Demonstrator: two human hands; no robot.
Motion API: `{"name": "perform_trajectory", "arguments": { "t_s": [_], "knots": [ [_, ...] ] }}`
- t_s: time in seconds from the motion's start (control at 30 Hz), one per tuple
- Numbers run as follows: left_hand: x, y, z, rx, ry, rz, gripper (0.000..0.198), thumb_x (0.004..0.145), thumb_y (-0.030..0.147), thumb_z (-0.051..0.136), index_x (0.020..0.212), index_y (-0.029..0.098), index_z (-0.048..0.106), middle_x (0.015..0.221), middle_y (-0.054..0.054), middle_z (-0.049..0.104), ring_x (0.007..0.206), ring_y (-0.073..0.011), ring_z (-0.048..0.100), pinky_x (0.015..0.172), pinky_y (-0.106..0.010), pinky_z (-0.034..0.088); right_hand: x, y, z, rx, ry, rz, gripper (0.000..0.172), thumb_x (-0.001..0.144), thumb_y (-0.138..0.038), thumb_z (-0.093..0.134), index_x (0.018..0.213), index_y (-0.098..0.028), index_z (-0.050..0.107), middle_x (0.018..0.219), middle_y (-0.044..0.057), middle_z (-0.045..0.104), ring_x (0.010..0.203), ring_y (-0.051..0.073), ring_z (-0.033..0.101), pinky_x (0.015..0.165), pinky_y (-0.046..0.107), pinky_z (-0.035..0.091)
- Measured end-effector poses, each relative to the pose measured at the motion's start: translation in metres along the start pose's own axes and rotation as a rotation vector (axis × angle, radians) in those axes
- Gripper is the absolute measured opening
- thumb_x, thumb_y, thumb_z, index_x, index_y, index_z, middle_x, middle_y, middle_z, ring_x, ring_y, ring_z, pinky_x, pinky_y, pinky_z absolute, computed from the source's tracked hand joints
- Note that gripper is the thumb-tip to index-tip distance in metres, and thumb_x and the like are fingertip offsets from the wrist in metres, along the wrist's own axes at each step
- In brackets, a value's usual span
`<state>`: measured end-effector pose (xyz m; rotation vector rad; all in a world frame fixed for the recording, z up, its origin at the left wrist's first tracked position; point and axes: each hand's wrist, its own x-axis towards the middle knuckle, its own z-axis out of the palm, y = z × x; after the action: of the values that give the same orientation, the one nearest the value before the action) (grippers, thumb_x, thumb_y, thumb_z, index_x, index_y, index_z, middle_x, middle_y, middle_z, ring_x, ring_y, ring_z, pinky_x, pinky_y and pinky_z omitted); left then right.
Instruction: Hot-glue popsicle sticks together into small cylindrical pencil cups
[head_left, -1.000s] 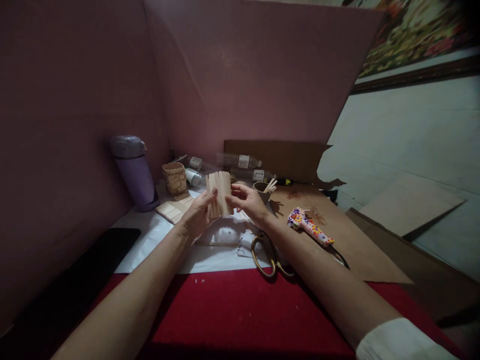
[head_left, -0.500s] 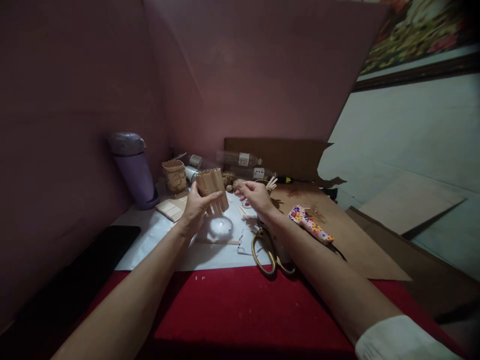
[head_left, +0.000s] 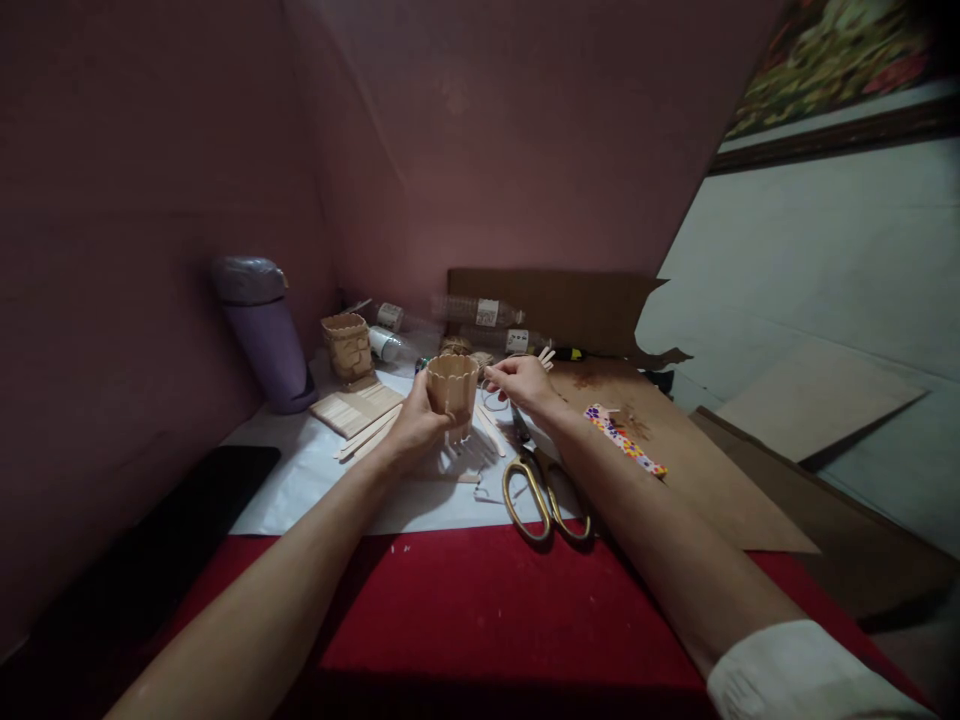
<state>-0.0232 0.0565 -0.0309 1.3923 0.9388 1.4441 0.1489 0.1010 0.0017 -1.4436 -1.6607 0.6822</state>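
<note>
Quick diff: 1 s ago both hands were on the stick cup (head_left: 452, 385); now just the L hand (head_left: 420, 415) has it, clamped on the cup's left side, thumb at the wall. R hand (head_left: 521, 382) came off it & is now just beside, to the right. Its fingertips look bunched; too small to tell if they're fully together or pinching smth thin.

Cup was tilted 0.5 s ago; now approx upright, scalloped rim up, mid-frame over the white sheet (head_left: 285, 490). Can't tell if its base touches. My read: turning it over to check/tidy the wall, which looks closed on the visible side; far side hidden.

Cup also shifted a bit right, so loose sticks (head_left: 367, 435) show better, left of ctr, by the flat stick panel (head_left: 352, 408). Brown holder (head_left: 347, 350) unmoved, upper left of ctr. Scissors (head_left: 531, 457) lie lower right of ctr, handles over the edge of the red cloth (head_left: 442, 620). Floral glue gun (head_left: 626, 440), right of ctr, now partly behind the R forearm.
</note>
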Motion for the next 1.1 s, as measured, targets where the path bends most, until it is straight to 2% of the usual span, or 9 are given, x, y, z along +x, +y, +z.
{"name": "perform_trajectory", "arguments": {
  "t_s": [0.23, 0.37, 0.5, 0.6, 0.77, 0.83, 0.93, 1.03, 1.1],
  "knots": [
    [0.001, 0.006, -0.003, -0.019, -0.036, 0.004, 0.089, 0.043, 0.012, 0.084, 0.122, 0.019, 0.046, 0.111, -0.007, 0.06, 0.106, -0.0265, 0.056, 0.091, -0.037, 0.045, 0.005, 0.009, -0.009, -0.271, -0.023, -0.004, 0.017, 0.081, -0.02, 0.062, 0.07, -0.014, 0.074, 0.062, 0.007, 0.072, 0.045, 0.011, 0.06, 0.046, 0.021, 0.04],
    [0.0, 0.008, -0.002, -0.022, -0.03, -0.024, 0.081, 0.042, 0.007, 0.079, 0.117, 0.019, 0.051, 0.107, -0.006, 0.062, 0.106, -0.027, 0.057, 0.094, -0.038, 0.044, 0.0, 0.006, -0.009, -0.421, -0.109, -0.009, 0.01, 0.073, -0.014, 0.067, 0.068, -0.017, 0.076, 0.062, 0.006, 0.073, 0.053, 0.016, 0.065, 0.052, 0.023, 0.044],
    [0.0, 0.005, -0.002, -0.006, 0.001, -0.046, 0.073, 0.043, 0.007, 0.078, 0.111, 0.018, 0.054, 0.099, -0.004, 0.063, 0.092, -0.0234, 0.058, 0.083, -0.034, 0.046, -0.01, 0.0, -0.005, -0.561, -0.177, -0.047, 0.014, 0.068, -0.008, 0.067, 0.071, -0.018, 0.076, 0.077, 0.009, 0.076, 0.078, 0.023, 0.071, 0.063, 0.026, 0.047],
    [0.001, 0.004, -0.003, 0.018, 0.063, -0.04, 0.071, 0.041, 0.005, 0.077, 0.107, 0.018, 0.055, 0.095, -0.003, 0.062, 0.088, -0.0222, 0.057, 0.078, -0.032, 0.045, -0.018, -0.004, -0.001, -0.637, -0.22, -0.078, 0.021, 0.068, -0.006, 0.065, 0.082, -0.017, 0.076, 0.095, 0.013, 0.076, 0.094, 0.028, 0.069, 0.073, 0.03, 0.049],
    [0.003, 0.003, -0.004, 0.043, 0.108, -0.032, 0.067, 0.041, 0.004, 0.075, 0.103, 0.018, 0.054, 0.094, -0.002, 0.062, 0.089, -0.0225, 0.057, 0.079, -0.032, 0.045, -0.026, -0.008, 0.004, -0.695, -0.235, -0.068, 0.035, 0.067, -0.004, 0.064, 0.1, -0.015, 0.072, 0.111, 0.018, 0.072, 0.103, 0.032, 0.067, 0.077, 0.033, 0.049],
    [0.003, 0.003, -0.004, 0.043, 0.1, -0.029, 0.068, 0.041, 0.004, 0.075, 0.104, 0.018, 0.054, 0.094, -0.002, 0.062, 0.089, -0.0227, 0.058, 0.08, -0.033, 0.045, -0.026, -0.007, 0.006, -0.686, -0.234, -0.054, 0.033, 0.065, -0.003, 0.064, 0.095, -0.014, 0.073, 0.108, 0.019, 0.073, 0.101, 0.032, 0.067, 0.075, 0.032, 0.049],
    [0.003, 0.004, -0.004, 0.042, 0.1, -0.028, 0.069, 0.041, 0.003, 0.075, 0.105, 0.018, 0.054, 0.095, -0.002, 0.063, 0.09, -0.0232, 0.059, 0.081, -0.034, 0.046, -0.025, -0.005, 0.009, -0.635, -0.22, -0.035, 0.022, 0.061, -0.002, 0.064, 0.077, -0.014, 0.074, 0.092, 0.018, 0.075, 0.089, 0.03, 0.07, 0.068, 0.03, 0.048],
    [0.003, 0.004, -0.003, 0.052, 0.111, -0.033, 0.068, 0.041, 0.003, 0.075, 0.104, 0.018, 0.054, 0.093, -0.002, 0.063, 0.089, -0.0225, 0.059, 0.079, -0.033, 0.046, -0.021, -0.003, 0.011, -0.539, -0.156, -0.027, 0.013, 0.062, -0.004, 0.061, 0.061, -0.014, 0.069, 0.072, 0.015, 0.073, 0.077, 0.028, 0.07, 0.063, 0.029, 0.044],
    [0.003, 0.005, -0.004, 0.06, 0.123, -0.042, 0.066, 0.041, 0.004, 0.076, 0.101, 0.017, 0.054, 0.09, -0.001, 0.063, 0.086, -0.0219, 0.06, 0.076, -0.032, 0.047, -0.018, -0.003, 0.01, -0.448, -0.092, -0.034, 0.014, 0.064, -0.006, 0.059, 0.055, -0.015, 0.064, 0.062, 0.011, 0.069, 0.071, 0.025, 0.069, 0.06, 0.028, 0.043]
  ]
}}
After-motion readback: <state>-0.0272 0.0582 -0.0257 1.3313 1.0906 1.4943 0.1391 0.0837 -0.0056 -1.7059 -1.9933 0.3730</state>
